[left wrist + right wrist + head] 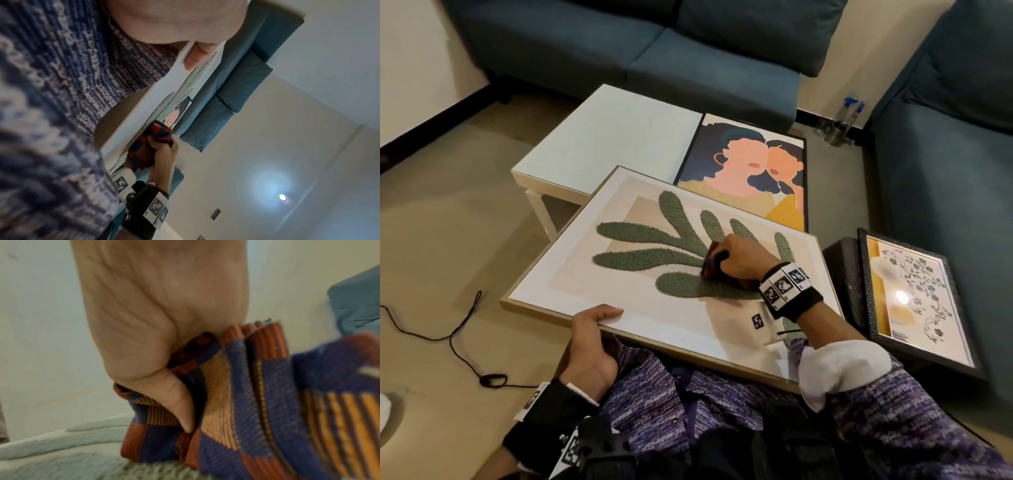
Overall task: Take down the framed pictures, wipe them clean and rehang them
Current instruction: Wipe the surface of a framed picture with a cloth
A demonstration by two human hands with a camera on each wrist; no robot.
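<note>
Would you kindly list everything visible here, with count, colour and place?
Leaf picture: one, green leaves on cream, pale frame, tilted on the lap and the table edge.
Portrait picture: one, two faces in peach, navy and yellow, dark frame, lying on the table beyond the leaf picture.
Floral picture: one, reflective, black frame, at the right by the sofa.
Cloth: one, blue, orange and red checks, on the leaf picture.
Table: one, white, in front of the sofas.
Sofas: two, teal, far side and right.
Spray bottles: apparently two, clear with blue tops, in the corner.
Cable: one, black, on the floor.
Left hand: holds the leaf picture's near edge.
Right hand: grip on the cloth.
</note>
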